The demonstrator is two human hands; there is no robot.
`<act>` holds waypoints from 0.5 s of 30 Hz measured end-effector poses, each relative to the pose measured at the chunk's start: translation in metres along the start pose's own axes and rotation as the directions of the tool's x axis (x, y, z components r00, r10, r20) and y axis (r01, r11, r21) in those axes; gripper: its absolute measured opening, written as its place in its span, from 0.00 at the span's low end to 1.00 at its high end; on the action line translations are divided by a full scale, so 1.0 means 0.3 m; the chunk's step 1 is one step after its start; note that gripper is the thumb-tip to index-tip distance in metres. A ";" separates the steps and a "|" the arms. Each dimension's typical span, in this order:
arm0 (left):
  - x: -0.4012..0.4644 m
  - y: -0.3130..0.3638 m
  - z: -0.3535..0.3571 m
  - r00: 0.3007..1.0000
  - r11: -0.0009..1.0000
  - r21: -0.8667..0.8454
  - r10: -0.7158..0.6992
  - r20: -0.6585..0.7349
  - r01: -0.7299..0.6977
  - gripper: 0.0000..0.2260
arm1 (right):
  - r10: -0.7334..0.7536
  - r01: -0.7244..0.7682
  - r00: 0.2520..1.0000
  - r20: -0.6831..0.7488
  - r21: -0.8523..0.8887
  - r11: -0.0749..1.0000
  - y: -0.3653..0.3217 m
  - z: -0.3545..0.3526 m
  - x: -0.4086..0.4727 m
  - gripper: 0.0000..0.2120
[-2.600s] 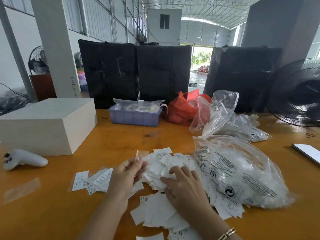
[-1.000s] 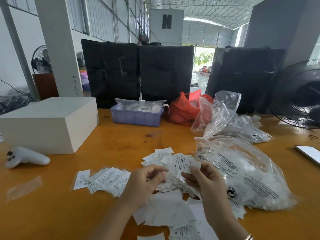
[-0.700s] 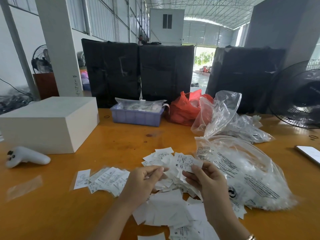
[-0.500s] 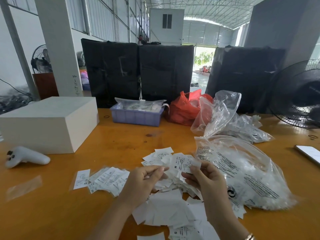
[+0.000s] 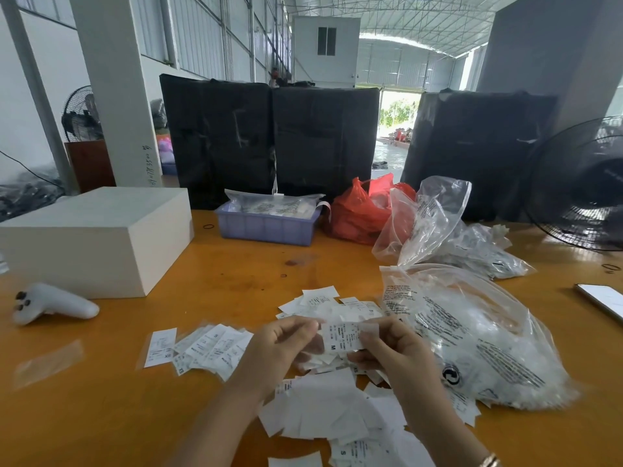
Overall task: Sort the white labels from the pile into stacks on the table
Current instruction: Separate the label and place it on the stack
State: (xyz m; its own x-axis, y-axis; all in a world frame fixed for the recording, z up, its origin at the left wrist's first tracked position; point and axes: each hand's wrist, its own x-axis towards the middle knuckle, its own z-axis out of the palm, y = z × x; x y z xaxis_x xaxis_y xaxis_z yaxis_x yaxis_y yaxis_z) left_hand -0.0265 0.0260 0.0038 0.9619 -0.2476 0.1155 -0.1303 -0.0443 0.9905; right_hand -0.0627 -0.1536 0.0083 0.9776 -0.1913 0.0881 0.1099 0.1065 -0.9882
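Your left hand point(image 5: 279, 345) and right hand point(image 5: 391, 348) pinch one white label point(image 5: 340, 337); the clear bag point(image 5: 472, 335) holds more labels; the purple tray point(image 5: 266, 227) holds packets

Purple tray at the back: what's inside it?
The purple tray holds clear plastic packets with printed contents, heaped above the rim. Anything beneath them is hidden by the packets and the tray's walls.

A single wide-angle head view looks forward and down across the orange table point(image 5: 236, 284), close above both hands at lower centre. The frame's upper half reaches far into the warehouse, with edges bowed by the lens.
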 end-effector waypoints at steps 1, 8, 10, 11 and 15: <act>0.000 0.001 0.000 1.000 1.000 -0.003 -0.007 0.007 0.007 0.07 | -0.005 0.005 1.000 0.002 -0.015 1.000 0.000 0.000 0.000 0.02; 0.001 0.005 -0.002 1.000 1.000 -0.006 0.013 0.002 -0.013 0.03 | 0.014 0.016 0.993 -0.118 0.244 0.970 -0.008 -0.026 0.014 0.02; 0.000 0.008 0.000 1.000 1.000 -0.003 0.017 -0.007 -0.018 0.03 | 0.027 0.002 0.994 -0.110 0.258 0.966 -0.006 -0.022 0.014 0.02; -0.001 0.010 0.003 1.000 1.000 -0.006 0.016 -0.008 -0.016 0.04 | 0.033 -0.005 0.994 -0.102 0.257 0.966 -0.006 -0.017 0.012 0.02; -0.005 0.015 0.007 0.999 1.000 -0.025 0.009 -0.035 -0.010 0.06 | 0.029 -0.012 0.997 -0.074 0.223 0.975 -0.007 0.008 0.002 0.02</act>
State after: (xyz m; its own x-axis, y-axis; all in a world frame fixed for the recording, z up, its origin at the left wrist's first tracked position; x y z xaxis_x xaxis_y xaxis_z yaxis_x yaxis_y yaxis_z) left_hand -0.0290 0.0241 0.0081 0.9684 -0.2142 0.1273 -0.1342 -0.0176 0.9908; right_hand -0.0619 -0.1518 0.0107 0.9644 -0.2597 0.0498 0.1356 0.3240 -0.9363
